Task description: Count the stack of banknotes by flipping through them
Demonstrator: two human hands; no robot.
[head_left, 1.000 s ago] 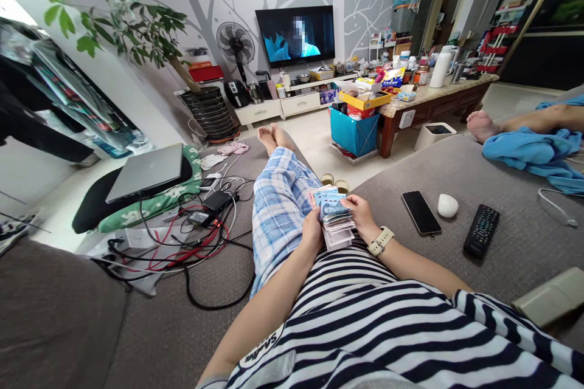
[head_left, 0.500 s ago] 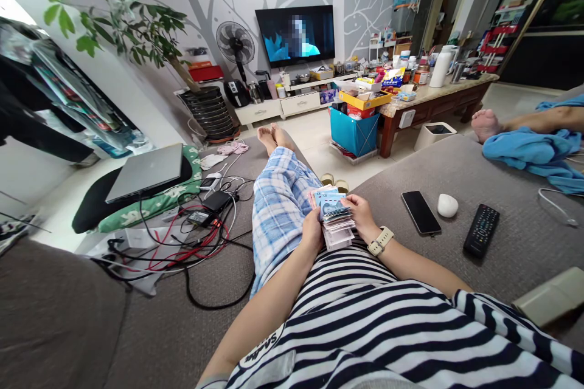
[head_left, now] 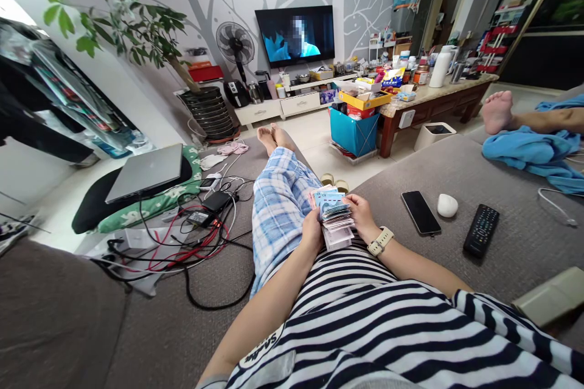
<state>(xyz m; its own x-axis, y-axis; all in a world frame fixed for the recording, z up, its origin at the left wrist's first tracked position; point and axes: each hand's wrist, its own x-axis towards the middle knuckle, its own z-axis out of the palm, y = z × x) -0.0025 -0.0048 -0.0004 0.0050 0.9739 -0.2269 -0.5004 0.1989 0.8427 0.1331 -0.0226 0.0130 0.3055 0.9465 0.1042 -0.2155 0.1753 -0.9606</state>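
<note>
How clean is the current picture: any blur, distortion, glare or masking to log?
Head view: wide-angle stretch towards the edges; the television has pixelation over part of its screen; bright glare at the upper left edge; the paper slips are too small to read fully; the phone looks reasonably sharp.

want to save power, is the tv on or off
On: the tv shows a lit picture, a blurred figure against a dark background

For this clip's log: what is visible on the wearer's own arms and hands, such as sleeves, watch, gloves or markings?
Both the left hand and the right hand are bare, without gloves. A pale cream watch or band circles the right wrist; the left wrist has nothing on it. The forearms are uncovered, and the striped top is navy and white.
</note>
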